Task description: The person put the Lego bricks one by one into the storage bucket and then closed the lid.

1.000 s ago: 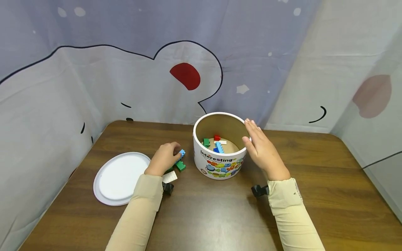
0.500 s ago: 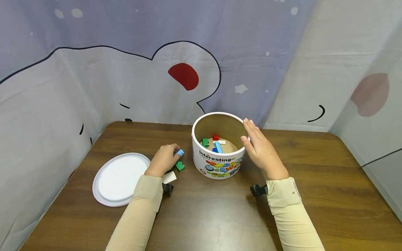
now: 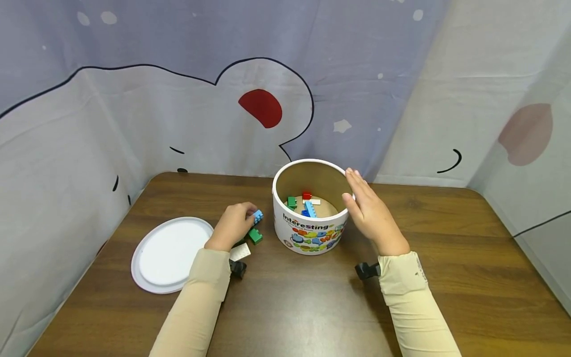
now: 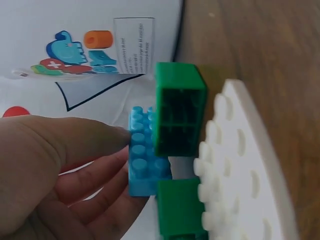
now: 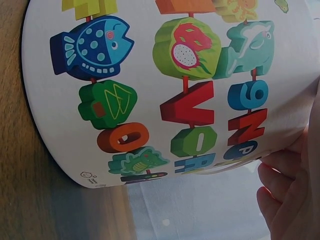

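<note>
My left hand [image 3: 232, 226] pinches a light blue building brick [image 4: 141, 160] between thumb and fingers, left of the round bucket [image 3: 285, 230]. Close by stand a green brick [image 3: 256, 236] and a white studded plate [image 3: 240, 252]; the left wrist view shows a second green brick [image 4: 180, 107] beside the blue one. My right hand [image 3: 376, 218] rests with straight fingers along the bucket's right side, fingertips at its rim. Inside the bucket lie a green brick [image 3: 292, 202], a red brick [image 3: 307, 196], a white piece [image 3: 314, 202], a light blue brick [image 3: 311, 209] and a dark blue one.
A white round lid [image 3: 167, 253] lies on the wooden table [image 3: 294, 307], left of my left forearm. Behind the table's far edge hangs a printed curtain [image 3: 187, 114]. Printed toy pictures cover the bucket's wall in the right wrist view.
The light blue brick has shifted slightly and turned in my left fingers, and more of it shows now. My right hand stays at the bucket, and the bucket's contents look the same.
</note>
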The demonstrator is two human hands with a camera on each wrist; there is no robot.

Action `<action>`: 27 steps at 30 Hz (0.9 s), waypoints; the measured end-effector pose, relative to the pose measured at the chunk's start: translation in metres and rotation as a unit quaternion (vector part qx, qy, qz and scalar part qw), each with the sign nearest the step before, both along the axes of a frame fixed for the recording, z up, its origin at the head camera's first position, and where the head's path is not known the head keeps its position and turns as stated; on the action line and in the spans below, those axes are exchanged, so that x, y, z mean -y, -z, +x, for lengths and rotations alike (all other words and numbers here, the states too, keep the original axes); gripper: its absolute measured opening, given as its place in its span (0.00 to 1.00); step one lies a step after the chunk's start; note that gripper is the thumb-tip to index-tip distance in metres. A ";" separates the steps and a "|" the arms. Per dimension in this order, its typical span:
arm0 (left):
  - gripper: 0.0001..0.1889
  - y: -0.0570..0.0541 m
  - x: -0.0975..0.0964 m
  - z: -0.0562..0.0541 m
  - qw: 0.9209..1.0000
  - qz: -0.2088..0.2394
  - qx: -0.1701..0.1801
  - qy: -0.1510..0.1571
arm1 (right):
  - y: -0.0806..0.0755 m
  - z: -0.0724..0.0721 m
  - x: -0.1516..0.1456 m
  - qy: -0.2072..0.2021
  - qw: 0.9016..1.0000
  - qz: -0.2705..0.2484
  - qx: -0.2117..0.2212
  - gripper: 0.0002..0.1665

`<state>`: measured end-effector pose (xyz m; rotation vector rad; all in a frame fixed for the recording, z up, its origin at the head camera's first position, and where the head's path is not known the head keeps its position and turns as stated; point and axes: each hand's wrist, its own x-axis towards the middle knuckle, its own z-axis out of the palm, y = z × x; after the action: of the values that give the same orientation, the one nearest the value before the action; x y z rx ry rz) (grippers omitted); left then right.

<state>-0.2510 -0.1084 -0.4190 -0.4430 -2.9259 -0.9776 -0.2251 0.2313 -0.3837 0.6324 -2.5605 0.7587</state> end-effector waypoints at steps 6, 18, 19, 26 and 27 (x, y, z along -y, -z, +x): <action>0.14 -0.005 0.000 0.001 0.997 0.077 0.025 0.000 | 0.000 0.000 0.000 0.001 1.000 -0.001 0.000 0.38; 0.16 -0.024 0.000 0.006 0.980 0.198 0.009 0.002 | 0.000 0.000 0.000 0.002 1.000 -0.006 0.005 0.38; 0.16 -0.027 0.000 0.008 0.978 0.206 0.004 0.000 | 0.000 0.000 0.000 0.002 1.000 -0.006 0.004 0.38; 0.15 -0.047 -0.005 0.017 0.971 0.233 -0.053 -0.017 | 0.000 -0.001 0.000 0.005 1.000 -0.007 0.004 0.38; 0.15 -0.049 -0.006 0.018 0.970 0.233 -0.063 -0.020 | 0.001 -0.001 0.000 0.006 1.000 -0.007 0.005 0.38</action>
<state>-0.2326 -0.1027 -0.3700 -0.4003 -2.4677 -1.5104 -0.2260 0.2317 -0.3842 0.6110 -2.5628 0.7773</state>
